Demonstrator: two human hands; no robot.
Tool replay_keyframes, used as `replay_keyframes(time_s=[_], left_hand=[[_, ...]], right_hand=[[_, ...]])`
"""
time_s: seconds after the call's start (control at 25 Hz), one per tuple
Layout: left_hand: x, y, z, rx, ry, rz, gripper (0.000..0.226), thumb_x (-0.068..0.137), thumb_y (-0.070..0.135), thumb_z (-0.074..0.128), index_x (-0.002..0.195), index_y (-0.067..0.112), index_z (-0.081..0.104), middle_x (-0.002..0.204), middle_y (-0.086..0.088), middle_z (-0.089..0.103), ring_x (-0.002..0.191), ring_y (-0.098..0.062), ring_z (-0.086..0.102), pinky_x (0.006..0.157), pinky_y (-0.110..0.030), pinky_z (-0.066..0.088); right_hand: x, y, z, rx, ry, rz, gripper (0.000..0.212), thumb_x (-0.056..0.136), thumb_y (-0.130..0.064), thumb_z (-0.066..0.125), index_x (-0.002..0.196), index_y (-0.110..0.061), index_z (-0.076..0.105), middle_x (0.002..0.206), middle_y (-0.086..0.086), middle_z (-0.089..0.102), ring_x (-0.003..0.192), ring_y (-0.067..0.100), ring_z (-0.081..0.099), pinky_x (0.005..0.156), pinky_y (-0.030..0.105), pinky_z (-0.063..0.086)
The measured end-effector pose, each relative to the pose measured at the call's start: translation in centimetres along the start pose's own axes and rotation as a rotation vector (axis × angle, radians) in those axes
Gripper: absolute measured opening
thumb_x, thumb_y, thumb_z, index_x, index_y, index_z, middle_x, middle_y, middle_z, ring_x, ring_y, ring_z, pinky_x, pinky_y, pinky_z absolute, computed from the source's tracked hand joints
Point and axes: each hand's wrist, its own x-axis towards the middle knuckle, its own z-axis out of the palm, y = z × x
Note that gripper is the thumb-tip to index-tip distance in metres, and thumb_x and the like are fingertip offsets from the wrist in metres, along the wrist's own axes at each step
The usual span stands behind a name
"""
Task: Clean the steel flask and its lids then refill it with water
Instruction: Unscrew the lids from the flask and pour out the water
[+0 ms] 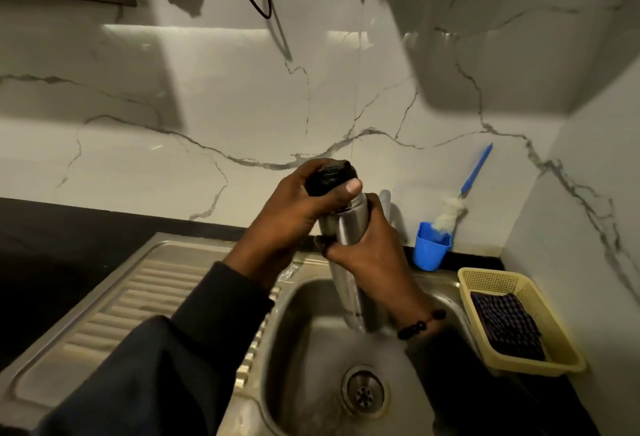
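Note:
I hold the steel flask (343,228) upright above the sink basin (311,342). My right hand (370,248) grips its silver body around the middle, fingers wrapped round the front. My left hand (294,214) grips the black lid (330,177) on top of the flask, thumb across its side. The flask's lower end shows below my right hand, over the basin. A tap (386,200) is partly hidden behind my right hand.
The drainboard (138,304) lies left of the basin, the drain (363,392) at its bottom. A blue cup (429,252) with a blue-handled bottle brush (464,193) stands against the marble wall. A yellow basket (491,283) with a dark cloth (505,325) sits at the right.

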Motion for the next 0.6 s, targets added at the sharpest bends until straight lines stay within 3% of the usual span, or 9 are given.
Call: replay_keyframes(time_s=[0.08, 0.12, 0.24, 0.32, 0.36, 0.52, 0.6], left_hand=[[-0.4, -0.5, 1.3, 0.114, 0.224, 0.051, 0.055, 0.072, 0.037, 0.086, 0.116, 0.018, 0.058, 0.107, 0.002, 0.069, 0.098, -0.01, 0.068, 0.077, -0.021, 0.056], [-0.4, -0.8, 1.6, 0.152, 0.244, 0.047, 0.06, 0.072, 0.041, 0.086, 0.116, 0.016, 0.055, 0.105, 0.001, 0.067, 0.095, -0.01, 0.068, 0.073, -0.019, 0.056], [0.0, -0.5, 0.7, -0.014, -0.017, -0.073, 0.063, 0.079, 0.044, 0.078, 0.128, 0.016, 0.048, 0.121, -0.002, 0.063, 0.11, -0.012, 0.064, 0.082, -0.022, 0.053], [0.1, -0.2, -1.0, -0.186, -0.185, -0.098, 0.055, 0.085, 0.029, 0.067, 0.135, 0.017, 0.047, 0.136, -0.007, 0.059, 0.125, -0.018, 0.058, 0.099, -0.033, 0.051], [0.0, 0.0, -1.6, -0.161, -0.225, -0.048, 0.053, 0.087, 0.023, 0.064, 0.137, 0.015, 0.048, 0.137, -0.009, 0.059, 0.127, -0.02, 0.057, 0.102, -0.034, 0.05], [-1.0, 0.0, -0.4, 0.04, 0.016, 0.098, 0.057, 0.075, 0.027, 0.083, 0.124, 0.014, 0.057, 0.115, -0.005, 0.068, 0.102, -0.009, 0.067, 0.078, -0.017, 0.053], [-1.2, -0.1, 0.2, 0.062, 0.012, 0.066, 0.059, 0.075, 0.035, 0.081, 0.126, 0.018, 0.056, 0.113, 0.0, 0.067, 0.098, -0.002, 0.066, 0.076, -0.013, 0.051]], right_hand=[[0.2, 0.0, 0.3, -0.041, 0.048, -0.042, 0.064, 0.063, -0.029, 0.085, 0.109, -0.045, 0.043, 0.099, -0.016, 0.064, 0.088, -0.002, 0.064, 0.073, 0.022, 0.054], [0.3, 0.0, 0.1, -0.046, 0.032, -0.046, 0.065, 0.062, -0.029, 0.085, 0.106, -0.049, 0.043, 0.097, -0.017, 0.065, 0.088, -0.001, 0.064, 0.073, 0.023, 0.054], [0.1, 0.1, -0.7, 0.002, -0.049, -0.004, 0.057, 0.061, -0.032, 0.084, 0.101, -0.047, 0.046, 0.091, -0.02, 0.065, 0.086, -0.002, 0.064, 0.075, 0.027, 0.056], [-0.4, 0.2, -1.0, 0.055, -0.092, 0.003, 0.054, 0.065, -0.029, 0.084, 0.102, -0.043, 0.047, 0.093, -0.023, 0.064, 0.086, -0.002, 0.064, 0.074, 0.027, 0.056], [-0.6, 0.1, -1.0, 0.057, -0.094, -0.003, 0.054, 0.067, -0.029, 0.084, 0.103, -0.043, 0.047, 0.094, -0.025, 0.063, 0.086, -0.004, 0.064, 0.073, 0.024, 0.055], [-0.8, -0.7, -0.3, -0.067, -0.026, -0.031, 0.06, 0.065, -0.031, 0.085, 0.106, -0.041, 0.042, 0.092, -0.019, 0.063, 0.081, -0.006, 0.062, 0.069, 0.016, 0.052], [-0.9, -0.9, -0.2, -0.095, -0.02, -0.028, 0.064, 0.064, -0.03, 0.085, 0.107, -0.043, 0.039, 0.092, -0.019, 0.062, 0.082, -0.009, 0.061, 0.067, 0.01, 0.048]])
